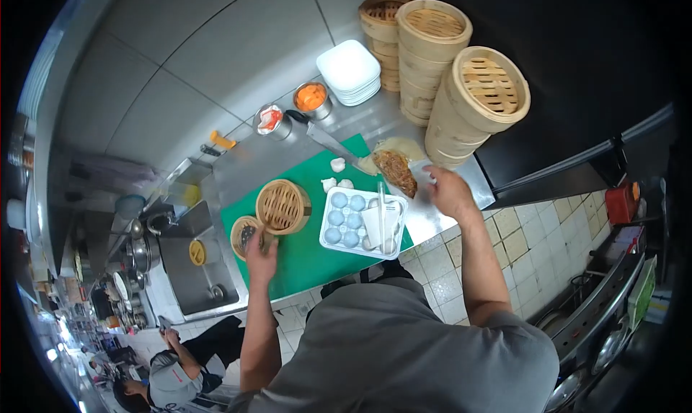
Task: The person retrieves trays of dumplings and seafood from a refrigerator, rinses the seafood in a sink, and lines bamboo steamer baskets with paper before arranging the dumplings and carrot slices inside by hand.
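Grey shirt: yours, one.
Left fingers: at two bamboo steamers; can't tell grip.
Right fingers: beside one brown food heap; can't tell closure.
Steamer stacks: three, beyond those.

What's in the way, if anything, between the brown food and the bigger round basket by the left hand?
Some white lumps on the green board. The knife's tip is close too, and the white tray sits right beside them. Lifting the brown food over them would probably get past.

The left hand is at bamboo steamers, the right hand beside brown food.
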Demonstrator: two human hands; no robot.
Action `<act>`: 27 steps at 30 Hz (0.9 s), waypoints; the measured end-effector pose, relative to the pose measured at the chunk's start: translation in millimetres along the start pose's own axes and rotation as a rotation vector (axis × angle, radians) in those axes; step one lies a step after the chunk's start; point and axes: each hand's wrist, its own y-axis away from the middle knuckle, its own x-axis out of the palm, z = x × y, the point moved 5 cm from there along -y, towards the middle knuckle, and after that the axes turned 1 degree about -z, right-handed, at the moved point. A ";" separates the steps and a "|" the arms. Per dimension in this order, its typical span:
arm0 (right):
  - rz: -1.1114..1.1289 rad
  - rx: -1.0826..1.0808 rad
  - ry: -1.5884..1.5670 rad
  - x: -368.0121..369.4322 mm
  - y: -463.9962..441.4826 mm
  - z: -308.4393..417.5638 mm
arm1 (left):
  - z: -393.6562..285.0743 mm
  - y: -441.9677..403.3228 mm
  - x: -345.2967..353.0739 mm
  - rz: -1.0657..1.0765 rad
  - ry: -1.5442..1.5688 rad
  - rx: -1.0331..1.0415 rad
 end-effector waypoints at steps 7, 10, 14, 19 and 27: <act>-0.020 -0.144 -0.151 1.9 -70.2 41.3 | 25.6 88.5 1.4 -0.006 -0.209 -0.077; -0.142 -0.376 -0.231 9.3 -108.3 91.5 | 6.5 70.1 12.1 -0.045 -0.364 -0.079; -0.614 -0.452 -0.275 -6.1 -195.1 127.8 | 0.1 32.2 19.7 -0.048 -0.400 -0.008; -1.114 -0.329 0.070 -43.6 -333.4 109.2 | 7.8 25.1 31.5 0.108 -0.527 -0.066; -0.808 -0.030 0.084 -89.1 -296.8 179.4 | 5.1 24.2 18.1 0.122 -0.391 -0.128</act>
